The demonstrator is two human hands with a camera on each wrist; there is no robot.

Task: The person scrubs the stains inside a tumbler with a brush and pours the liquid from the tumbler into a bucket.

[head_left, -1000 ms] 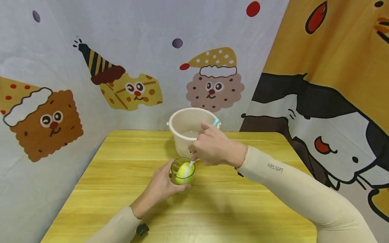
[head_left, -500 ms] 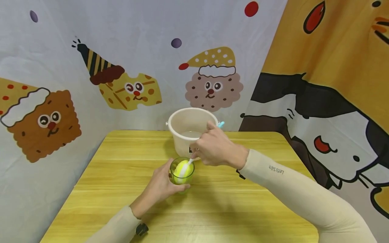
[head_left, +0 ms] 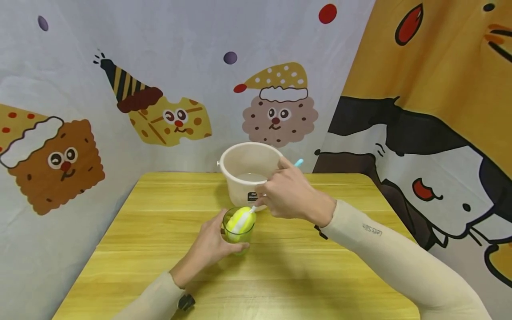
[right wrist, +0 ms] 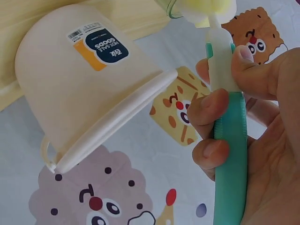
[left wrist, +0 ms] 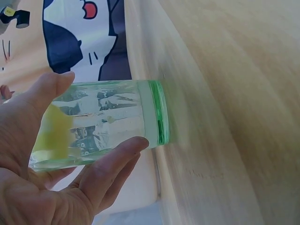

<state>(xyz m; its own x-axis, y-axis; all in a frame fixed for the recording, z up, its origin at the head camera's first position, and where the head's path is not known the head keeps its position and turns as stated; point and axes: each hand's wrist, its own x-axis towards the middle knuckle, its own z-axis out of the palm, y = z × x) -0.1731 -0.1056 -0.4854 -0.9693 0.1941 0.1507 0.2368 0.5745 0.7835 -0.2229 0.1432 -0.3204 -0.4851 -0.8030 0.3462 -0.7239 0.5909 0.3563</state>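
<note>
A greenish clear drinking glass is gripped by my left hand, fingers and thumb round its sides. Its thick base is close to the wooden table in the left wrist view. My right hand grips the teal and white handle of a sponge cup brush. The brush's yellow and white sponge head sits in the mouth of the glass, its upper part above the rim and its handle slanting up to the right. In the left wrist view the yellow sponge is blurred through the glass wall.
A cream bucket with a label stands at the back of the wooden table, just beyond the glass, with some clear liquid in its bottom. Behind the table hangs a cartoon-printed cloth.
The sponge head has risen in the glass. My right hand has moved slightly right, tilting the brush handle further right. My left hand keeps the glass nearly in place.
</note>
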